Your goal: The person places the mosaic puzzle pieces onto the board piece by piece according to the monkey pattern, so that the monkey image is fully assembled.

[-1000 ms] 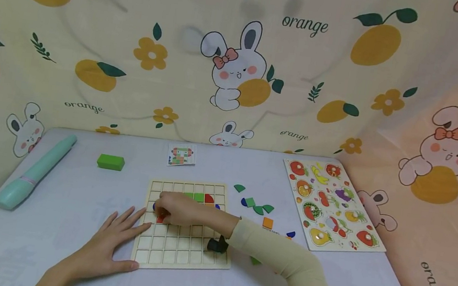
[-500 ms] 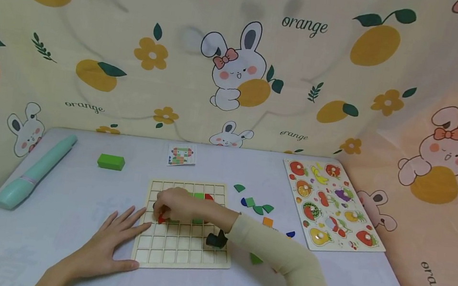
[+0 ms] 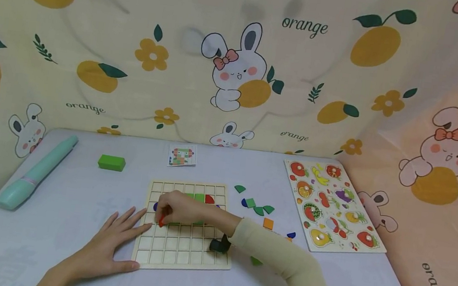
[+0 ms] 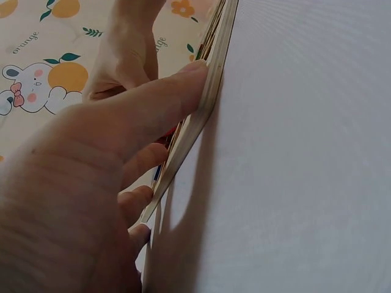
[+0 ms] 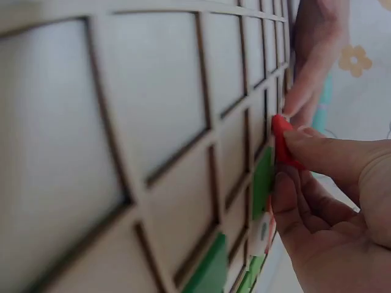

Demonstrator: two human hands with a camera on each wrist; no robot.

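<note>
The square-gridded wooden board (image 3: 177, 251) lies on the table with coloured tiles in its upper rows. At the board's left part, my right hand (image 3: 180, 207) pinches a small red tile (image 5: 282, 141) between thumb and fingers. That tile stands tilted against a cell near the left edge, and its full shape is hidden by the fingers. Green tiles (image 5: 263, 183) sit in cells close by. My left hand (image 3: 113, 244) is spread along the board's left edge; in the left wrist view its thumb (image 4: 183, 88) touches the rim.
Loose green, blue and orange tiles (image 3: 268, 223) lie right of the board. Beyond them is a fruit puzzle board (image 3: 308, 231). A pattern card (image 3: 182, 156), a green block (image 3: 111, 163) and a long mint-coloured object (image 3: 38, 173) lie toward the back and left.
My right hand has shifted slightly over the same cells, and the red tile in its fingers has turned more upright. The left hand keeps its place at the board's edge.
</note>
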